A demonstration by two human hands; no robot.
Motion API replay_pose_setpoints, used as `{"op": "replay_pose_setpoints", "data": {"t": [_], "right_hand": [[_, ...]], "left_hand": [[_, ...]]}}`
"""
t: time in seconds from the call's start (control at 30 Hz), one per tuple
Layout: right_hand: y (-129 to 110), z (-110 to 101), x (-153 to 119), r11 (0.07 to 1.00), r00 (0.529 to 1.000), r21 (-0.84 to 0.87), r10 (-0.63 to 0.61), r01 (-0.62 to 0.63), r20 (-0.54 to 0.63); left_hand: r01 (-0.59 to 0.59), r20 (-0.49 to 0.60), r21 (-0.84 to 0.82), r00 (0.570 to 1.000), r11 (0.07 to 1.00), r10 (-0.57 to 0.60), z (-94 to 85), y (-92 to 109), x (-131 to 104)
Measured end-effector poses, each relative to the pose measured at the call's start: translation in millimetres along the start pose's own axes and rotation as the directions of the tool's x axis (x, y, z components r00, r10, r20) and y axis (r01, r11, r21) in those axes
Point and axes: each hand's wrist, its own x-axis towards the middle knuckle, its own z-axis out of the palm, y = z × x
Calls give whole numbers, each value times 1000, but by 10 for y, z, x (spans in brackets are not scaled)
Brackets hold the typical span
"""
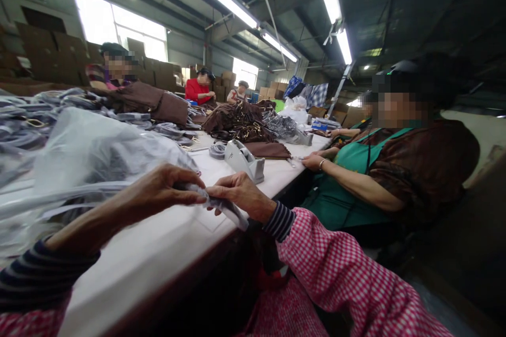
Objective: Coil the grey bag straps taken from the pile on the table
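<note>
My left hand [169,187] pinches one end of a grey wrapped strap bundle [233,214] between thumb and fingers. Beside it, my right hand [241,195] grips the same bundle near its middle, and its free end sticks out below that hand. Both hands are over the front edge of the white table [142,253]. Just behind them stands a pale tape dispenser [244,160], with a grey coiled strap [217,151] at its left. Clear plastic bags [98,152] lie beyond my left hand.
Grey straps with metal clasps [23,126] and brown bags [166,107] are heaped farther back. A flat brown pouch [266,149] lies behind the dispenser. A person in a green apron [348,174] works close on the right; other people sit across the table.
</note>
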Motion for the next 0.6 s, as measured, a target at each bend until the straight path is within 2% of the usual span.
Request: {"op": "replay_pose_setpoints", "data": {"t": [0.13, 0.27, 0.47, 0.6], "right_hand": [[34, -190, -201, 993, 989, -101, 79, -67, 124], [46, -311, -296, 979, 991, -188, 100, -81, 94], [-113, -48, -101, 991, 998, -134, 38, -31, 47], [-161, -1, -12, 982, 999, -179, -49, 51, 15]], "left_hand": [[11, -18, 8, 1000, 1000, -11, -23, 73, -16], [14, -66, 0, 998, 1000, -14, -86, 82, -17], [48, -44, -33, 998, 998, -50, -22, 63, -5], [56, -51, -14, 997, 998, -56, -108, 161, -44]]}}
